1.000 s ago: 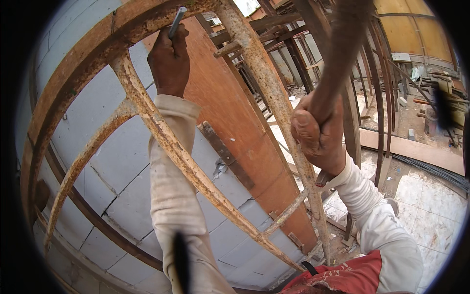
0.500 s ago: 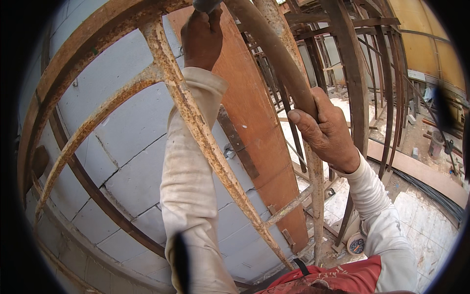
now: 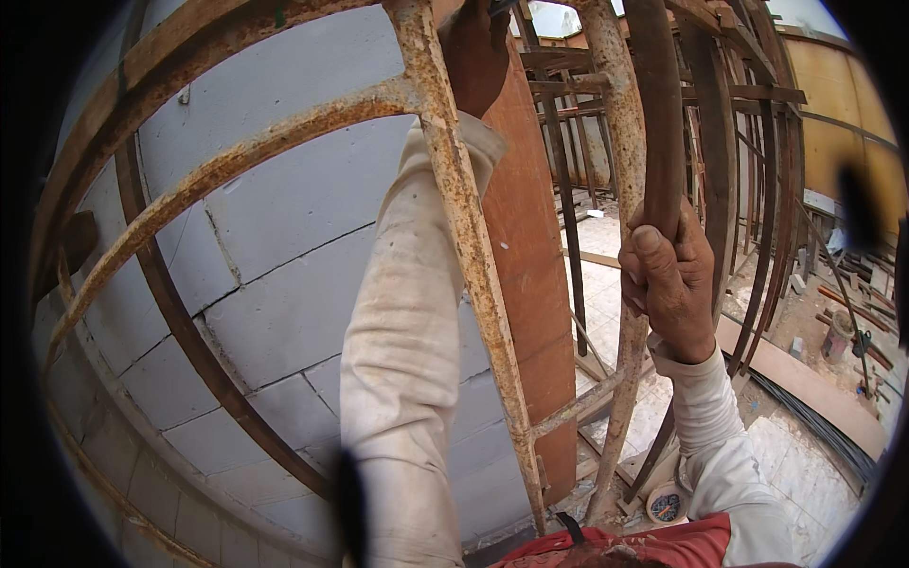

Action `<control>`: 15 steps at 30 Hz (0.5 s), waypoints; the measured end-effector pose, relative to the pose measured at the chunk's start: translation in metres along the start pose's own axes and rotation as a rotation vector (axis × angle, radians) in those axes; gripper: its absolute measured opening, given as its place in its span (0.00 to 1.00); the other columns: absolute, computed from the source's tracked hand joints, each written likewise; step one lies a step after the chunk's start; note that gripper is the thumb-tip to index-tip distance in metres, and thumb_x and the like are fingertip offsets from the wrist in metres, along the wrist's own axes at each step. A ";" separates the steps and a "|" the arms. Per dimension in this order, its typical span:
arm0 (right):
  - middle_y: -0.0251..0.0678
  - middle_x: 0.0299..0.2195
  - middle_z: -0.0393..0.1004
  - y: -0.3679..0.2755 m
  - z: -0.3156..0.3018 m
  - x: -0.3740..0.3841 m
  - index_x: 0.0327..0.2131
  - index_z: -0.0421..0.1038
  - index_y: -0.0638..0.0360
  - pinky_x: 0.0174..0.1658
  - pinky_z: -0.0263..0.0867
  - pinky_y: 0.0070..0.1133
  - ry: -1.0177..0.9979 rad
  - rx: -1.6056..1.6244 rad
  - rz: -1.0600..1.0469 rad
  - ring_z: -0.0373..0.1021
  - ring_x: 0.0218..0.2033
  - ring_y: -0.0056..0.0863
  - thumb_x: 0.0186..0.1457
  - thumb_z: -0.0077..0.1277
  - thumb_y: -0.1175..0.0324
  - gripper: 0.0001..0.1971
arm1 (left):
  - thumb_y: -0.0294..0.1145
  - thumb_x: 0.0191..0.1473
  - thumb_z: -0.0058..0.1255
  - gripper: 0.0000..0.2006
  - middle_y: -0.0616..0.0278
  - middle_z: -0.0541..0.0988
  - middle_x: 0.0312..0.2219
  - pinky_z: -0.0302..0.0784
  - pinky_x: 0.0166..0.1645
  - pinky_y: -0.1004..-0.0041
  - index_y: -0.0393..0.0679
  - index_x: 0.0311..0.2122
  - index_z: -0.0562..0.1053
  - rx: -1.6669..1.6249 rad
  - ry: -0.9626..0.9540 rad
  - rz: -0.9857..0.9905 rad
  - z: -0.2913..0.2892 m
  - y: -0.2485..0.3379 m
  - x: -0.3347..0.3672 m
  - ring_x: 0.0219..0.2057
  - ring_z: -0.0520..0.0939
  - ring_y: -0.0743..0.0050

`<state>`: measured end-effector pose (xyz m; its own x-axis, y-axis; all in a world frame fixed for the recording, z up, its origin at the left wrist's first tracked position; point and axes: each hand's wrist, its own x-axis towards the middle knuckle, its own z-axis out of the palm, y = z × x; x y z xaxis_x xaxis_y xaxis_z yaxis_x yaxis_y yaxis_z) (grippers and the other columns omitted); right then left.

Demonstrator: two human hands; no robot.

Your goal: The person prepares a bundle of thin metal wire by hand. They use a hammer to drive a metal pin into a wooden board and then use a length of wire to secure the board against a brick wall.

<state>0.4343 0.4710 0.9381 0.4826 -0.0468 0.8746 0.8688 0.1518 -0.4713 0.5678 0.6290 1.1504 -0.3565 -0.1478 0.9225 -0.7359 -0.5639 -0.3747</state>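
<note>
My right hand (image 3: pixel 670 275) is wrapped round the lower end of a brown wooden handle (image 3: pixel 660 104), its thumb lying across the front. The handle runs up out of the picture, so its other end is hidden. My left hand (image 3: pixel 473 59) is raised at the top edge, behind a rusty scaffold frame (image 3: pixel 453 180) and in front of a reddish-brown board (image 3: pixel 521 237). Its fingers look curled, partly cut off by the picture's edge, at a small dark thing (image 3: pixel 499 8) I cannot make out. The left forearm passes behind the frame's upright.
A grey block wall (image 3: pixel 294 246) stands to the left, crossed by curved-looking bars. Wooden props (image 3: pixel 705 142) stand on the right. Lower right, a round container (image 3: pixel 667 504) of small pieces rests near a bundle of dark rods (image 3: pixel 814 417). Rubble and loose tools lie farther right.
The view has shifted, so the frame and left arm sit farther right. My left hand is now nearer the top edge. The handle has swung more upright, with my right hand still round it.
</note>
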 end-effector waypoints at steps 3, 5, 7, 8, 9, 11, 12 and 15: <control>0.26 0.19 0.60 -0.025 -0.005 -0.012 0.42 0.57 0.55 0.15 0.56 0.14 0.210 0.130 -0.345 0.57 0.14 0.13 0.59 0.48 0.48 0.22 | 0.33 0.58 0.46 0.12 0.49 0.78 0.28 0.73 0.35 0.58 0.39 0.44 0.69 0.073 -0.008 0.020 -0.004 0.004 -0.001 0.28 0.78 0.46; 0.25 0.19 0.58 -0.043 -0.007 -0.006 0.40 0.55 0.50 0.14 0.57 0.14 0.401 0.179 -0.643 0.56 0.13 0.13 0.57 0.47 0.44 0.22 | 0.41 0.59 0.45 0.13 0.53 0.79 0.25 0.73 0.35 0.65 0.42 0.38 0.74 0.026 -0.042 -0.078 -0.003 0.007 0.003 0.27 0.80 0.57; 0.24 0.16 0.55 -0.042 -0.003 0.005 0.37 0.55 0.42 0.12 0.57 0.14 0.554 0.205 -0.799 0.54 0.11 0.13 0.55 0.48 0.41 0.21 | 0.41 0.59 0.44 0.13 0.53 0.79 0.27 0.72 0.37 0.64 0.42 0.39 0.74 0.037 0.000 -0.030 0.001 0.005 0.006 0.29 0.80 0.56; 0.24 0.16 0.57 -0.020 0.005 0.007 0.36 0.56 0.45 0.14 0.57 0.14 0.475 0.174 -0.726 0.53 0.11 0.14 0.56 0.48 0.43 0.20 | 0.40 0.60 0.44 0.13 0.53 0.79 0.30 0.73 0.39 0.63 0.43 0.39 0.74 0.054 -0.056 -0.090 -0.001 0.006 0.004 0.32 0.80 0.55; 0.24 0.17 0.57 -0.005 0.002 0.008 0.37 0.57 0.49 0.15 0.56 0.13 0.374 -0.008 -0.612 0.54 0.12 0.13 0.57 0.48 0.45 0.20 | 0.38 0.60 0.43 0.12 0.53 0.80 0.30 0.73 0.40 0.63 0.43 0.39 0.74 0.090 -0.042 -0.047 0.001 0.007 0.008 0.33 0.81 0.55; 0.22 0.18 0.58 0.010 -0.002 0.011 0.39 0.60 0.57 0.18 0.54 0.13 0.060 -0.173 -0.093 0.55 0.15 0.12 0.60 0.46 0.50 0.19 | 0.38 0.60 0.42 0.11 0.54 0.80 0.30 0.74 0.41 0.63 0.43 0.39 0.74 0.123 -0.100 -0.089 -0.001 0.004 0.008 0.33 0.81 0.55; 0.21 0.18 0.58 0.004 -0.004 0.012 0.40 0.61 0.61 0.19 0.53 0.12 -0.009 -0.081 -0.006 0.55 0.16 0.11 0.61 0.46 0.52 0.19 | 0.38 0.60 0.42 0.11 0.54 0.80 0.30 0.74 0.41 0.63 0.43 0.39 0.74 0.116 -0.099 -0.088 0.000 0.002 0.004 0.33 0.81 0.55; 0.27 0.19 0.59 -0.033 -0.005 -0.012 0.42 0.61 0.61 0.17 0.53 0.12 0.172 0.117 -0.146 0.55 0.15 0.11 0.59 0.44 0.43 0.26 | 0.37 0.60 0.43 0.11 0.54 0.79 0.29 0.73 0.40 0.62 0.44 0.39 0.74 0.122 -0.084 -0.081 -0.006 -0.002 0.000 0.31 0.80 0.55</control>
<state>0.4010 0.4614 0.9428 0.3737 -0.2426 0.8953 0.9167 0.2438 -0.3166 0.5658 0.6357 1.1509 -0.2459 -0.1622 0.9556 -0.6834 -0.6702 -0.2896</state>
